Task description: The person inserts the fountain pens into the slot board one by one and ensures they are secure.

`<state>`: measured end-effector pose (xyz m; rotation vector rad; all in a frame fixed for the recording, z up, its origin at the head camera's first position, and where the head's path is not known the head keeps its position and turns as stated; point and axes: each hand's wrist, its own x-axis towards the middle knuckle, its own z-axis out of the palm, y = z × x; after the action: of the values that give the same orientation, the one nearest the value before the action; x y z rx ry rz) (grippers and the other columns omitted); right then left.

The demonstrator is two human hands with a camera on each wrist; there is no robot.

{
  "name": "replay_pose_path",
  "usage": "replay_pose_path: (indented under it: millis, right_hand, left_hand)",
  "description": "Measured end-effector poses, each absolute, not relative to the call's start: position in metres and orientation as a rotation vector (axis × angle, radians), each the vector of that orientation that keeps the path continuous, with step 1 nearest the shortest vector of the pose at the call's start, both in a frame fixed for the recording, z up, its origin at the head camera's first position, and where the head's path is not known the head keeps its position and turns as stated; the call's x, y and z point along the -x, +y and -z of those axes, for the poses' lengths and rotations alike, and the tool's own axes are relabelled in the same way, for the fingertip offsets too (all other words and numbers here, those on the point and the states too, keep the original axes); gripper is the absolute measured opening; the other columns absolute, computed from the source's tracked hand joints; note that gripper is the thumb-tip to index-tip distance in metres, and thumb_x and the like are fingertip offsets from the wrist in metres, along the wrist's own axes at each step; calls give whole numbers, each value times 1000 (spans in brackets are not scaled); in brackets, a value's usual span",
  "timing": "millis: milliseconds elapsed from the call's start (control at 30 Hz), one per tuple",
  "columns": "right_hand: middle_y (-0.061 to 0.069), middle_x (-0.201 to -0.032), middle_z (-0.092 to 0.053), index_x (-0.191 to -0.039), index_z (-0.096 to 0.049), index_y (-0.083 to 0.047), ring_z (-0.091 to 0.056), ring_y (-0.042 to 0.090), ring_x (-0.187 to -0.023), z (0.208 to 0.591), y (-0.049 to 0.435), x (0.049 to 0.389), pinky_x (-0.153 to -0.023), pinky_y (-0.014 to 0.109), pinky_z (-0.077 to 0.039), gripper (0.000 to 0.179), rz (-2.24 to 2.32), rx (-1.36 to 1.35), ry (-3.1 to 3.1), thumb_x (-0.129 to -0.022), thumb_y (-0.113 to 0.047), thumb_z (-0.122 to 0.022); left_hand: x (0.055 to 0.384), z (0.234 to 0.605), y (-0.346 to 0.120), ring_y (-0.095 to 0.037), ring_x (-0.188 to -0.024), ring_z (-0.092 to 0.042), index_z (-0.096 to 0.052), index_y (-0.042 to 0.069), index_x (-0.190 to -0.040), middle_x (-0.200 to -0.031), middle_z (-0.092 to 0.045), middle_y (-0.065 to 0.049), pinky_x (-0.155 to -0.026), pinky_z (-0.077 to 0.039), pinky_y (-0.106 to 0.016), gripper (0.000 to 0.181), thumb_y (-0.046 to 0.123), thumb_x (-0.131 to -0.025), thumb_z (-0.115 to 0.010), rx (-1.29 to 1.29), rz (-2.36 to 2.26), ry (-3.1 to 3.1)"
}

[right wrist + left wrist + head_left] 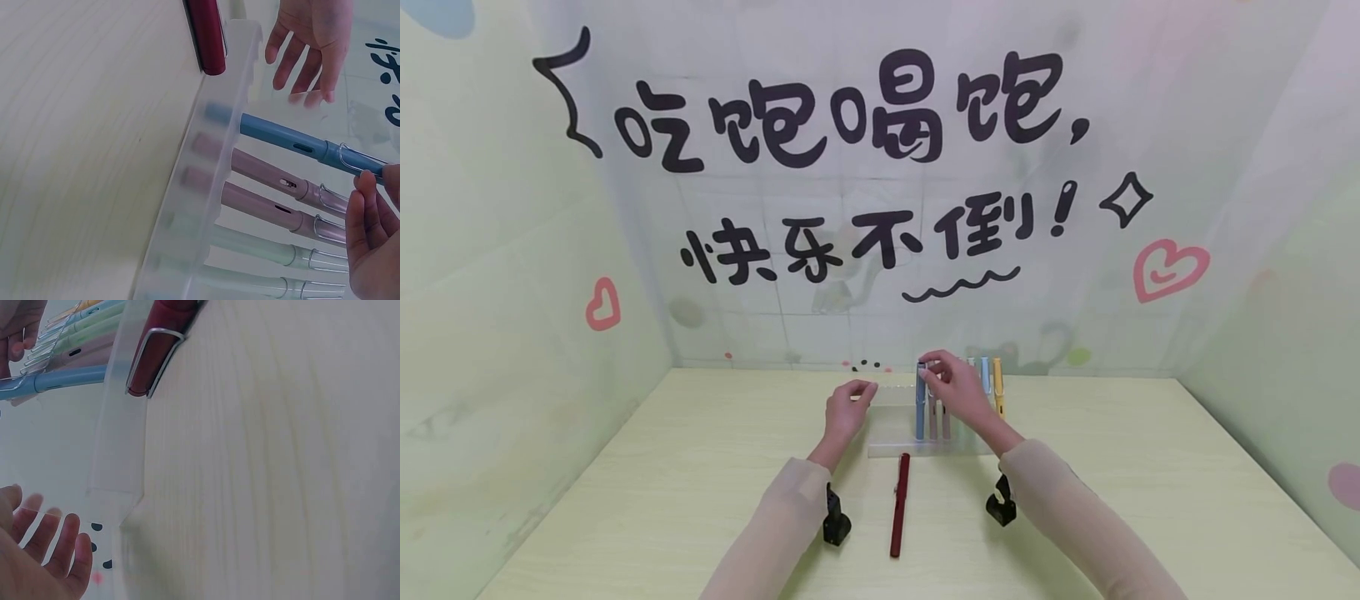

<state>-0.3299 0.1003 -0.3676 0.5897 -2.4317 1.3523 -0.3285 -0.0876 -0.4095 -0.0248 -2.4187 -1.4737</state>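
A clear pen stand (891,451) holds a row of upright pens. At its left end my left hand (847,411) pinches the upper edge of the panel, thumb in front and fingers showing through from behind. My right hand (961,390) pinches a blue pen (281,134) by its capped top. That pen stands in the stand, its lower end behind the frosted front strip. Beside it are two mauve pens (265,206), then pale green pens (256,240). A dark red pen (900,504) lies on the table before the stand, its clip end close to the front strip.
Farther right in the row stand a light blue pen (986,373) and a yellow pen (998,377), partly behind my right hand and wrist. The pale wooden table (700,500) meets a printed fabric backdrop (760,333) behind the stand. Black wrist cameras (836,521) hang below both sleeves.
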Motion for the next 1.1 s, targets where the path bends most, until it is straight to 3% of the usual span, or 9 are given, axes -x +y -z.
replay_pose_path:
  millis: [233, 567, 1100]
  right_hand:
    - [1, -82, -61, -107, -58, -8, -49, 13, -56, 366, 100, 330, -48, 27, -44, 22, -1212, -606, -2469, -87, -15, -57]
    - [-9, -61, -49, -114, -56, -10, -44, 9, -51, 370, 101, 334, -45, 24, -38, 30, -927, -719, -2488, -84, -15, -61]
    - [-5, -57, -46, -120, -53, -13, -41, 13, -49, 373, 100, 339, -44, 25, -35, 36, -972, -632, -2579, -85, -17, -59]
  left_hand:
    - [329, 410, -88, -24, -81, -59, -64, 1, -97, -93, -62, -11, -70, -47, -35, 25, 22, -88, -55, 24, 1476, -2419]
    - [329, 410, -87, -23, -82, -58, -64, 2, -97, -93, -62, -10, -71, -47, -35, 27, 26, -88, -55, 5, 1475, -2425]
    - [329, 410, -87, -22, -81, -58, -64, 2, -97, -92, -62, -9, -71, -47, -34, 27, 26, -88, -55, 14, 1476, -2427]
